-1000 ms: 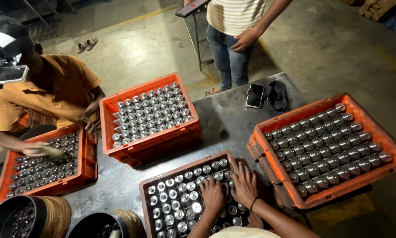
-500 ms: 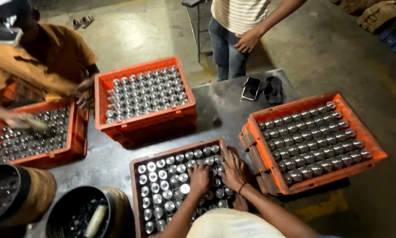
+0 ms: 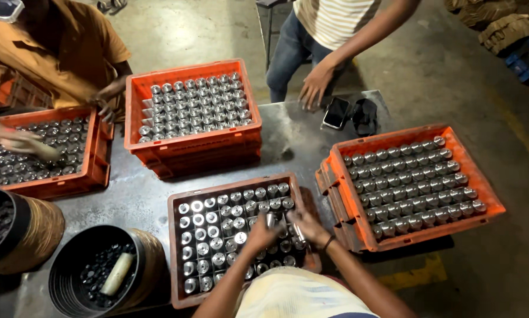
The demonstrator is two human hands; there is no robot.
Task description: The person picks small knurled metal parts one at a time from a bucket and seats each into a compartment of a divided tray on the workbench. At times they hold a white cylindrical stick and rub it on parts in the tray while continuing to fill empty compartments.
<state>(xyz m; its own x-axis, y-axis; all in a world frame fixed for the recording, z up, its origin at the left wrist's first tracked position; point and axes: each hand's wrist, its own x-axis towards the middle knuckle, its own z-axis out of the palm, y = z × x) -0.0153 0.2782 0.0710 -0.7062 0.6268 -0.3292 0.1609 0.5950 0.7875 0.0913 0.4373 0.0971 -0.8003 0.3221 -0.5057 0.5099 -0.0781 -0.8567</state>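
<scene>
head view — since the earlier frame both hands have lifted off the flat rows: left hand (image 3: 263, 231) now pinched on a metal cylinder (image 3: 270, 219), right hand (image 3: 307, 227) closed on another (image 3: 299, 231), above the near crate (image 3: 176, 247). crate largely filled with upright cylinders, its lower right hidden. orange crate (image 3: 482, 182) at right full, untouched.

2 round bins (image 3: 102, 274), phone (image 3: 336, 112), 3 other orange crates (image 3: 193, 144), co-workers (image 3: 52, 53)
</scene>
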